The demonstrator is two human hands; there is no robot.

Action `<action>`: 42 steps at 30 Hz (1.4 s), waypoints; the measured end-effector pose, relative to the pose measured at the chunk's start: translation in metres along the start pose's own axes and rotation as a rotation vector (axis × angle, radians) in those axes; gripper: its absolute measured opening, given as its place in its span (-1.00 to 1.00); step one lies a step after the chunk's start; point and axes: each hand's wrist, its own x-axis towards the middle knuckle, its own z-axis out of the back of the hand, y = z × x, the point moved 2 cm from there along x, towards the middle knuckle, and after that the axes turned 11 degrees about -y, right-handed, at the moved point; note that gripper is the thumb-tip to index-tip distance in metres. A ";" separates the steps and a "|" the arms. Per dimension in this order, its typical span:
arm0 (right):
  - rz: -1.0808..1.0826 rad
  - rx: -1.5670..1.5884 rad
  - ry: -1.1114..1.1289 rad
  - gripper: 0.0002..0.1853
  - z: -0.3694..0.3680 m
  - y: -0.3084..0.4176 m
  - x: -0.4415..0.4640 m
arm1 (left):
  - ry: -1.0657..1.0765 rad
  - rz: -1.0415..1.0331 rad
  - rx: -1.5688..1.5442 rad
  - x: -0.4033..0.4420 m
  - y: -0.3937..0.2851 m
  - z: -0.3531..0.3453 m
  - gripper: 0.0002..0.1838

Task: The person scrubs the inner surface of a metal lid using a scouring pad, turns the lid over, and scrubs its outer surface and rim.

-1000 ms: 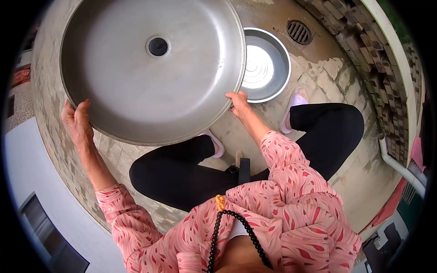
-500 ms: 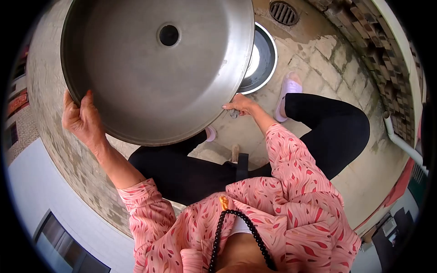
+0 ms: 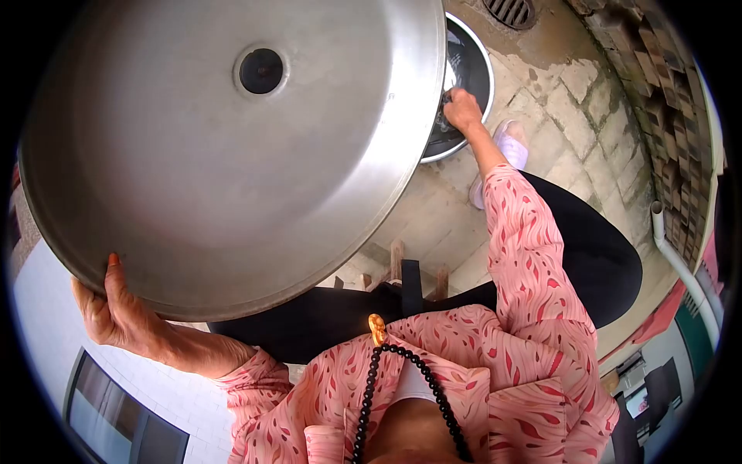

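Observation:
A large round metal lid (image 3: 309,178), its hollow side toward me and a dark round hole (image 3: 261,71) at its centre, fills the upper left. My left hand (image 3: 124,321) grips its lower left rim, thumb on the inner face and fingers behind. Past the lid's right edge stands a dark basin (image 3: 481,66) with a pale rim and water in it, partly hidden by the lid. Over that water, my right hand (image 3: 462,110) has its fingers curled downward around a small grey scrubber, now barely visible.
A drain grate (image 3: 512,11) is set in the wet paving beyond the basin. Stacked bricks (image 3: 668,124) and a white pipe (image 3: 684,267) line the right side. Wooden stool parts (image 3: 396,259) show between my legs. A window (image 3: 116,410) is at lower left.
My right hand has left the lid's rim and reached forward into the basin. The lid has come closer and tilted, its lower left edge dropping with my left hand.

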 end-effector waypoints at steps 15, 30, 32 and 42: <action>0.802 0.809 -0.470 -0.51 -0.038 0.243 -0.124 | 0.079 0.134 -0.124 -0.020 -0.011 -0.006 -0.64; 0.362 0.570 -0.621 -0.52 -0.039 0.182 0.010 | 0.114 0.216 -0.110 -0.020 0.005 -0.008 -0.69; 0.388 0.609 -0.625 -0.52 -0.042 0.202 0.016 | 0.102 0.243 -0.162 -0.020 0.003 -0.011 -0.70; 0.972 0.752 -0.464 -0.55 0.011 0.337 -0.071 | 0.166 0.185 -0.150 -0.020 0.012 -0.012 -0.66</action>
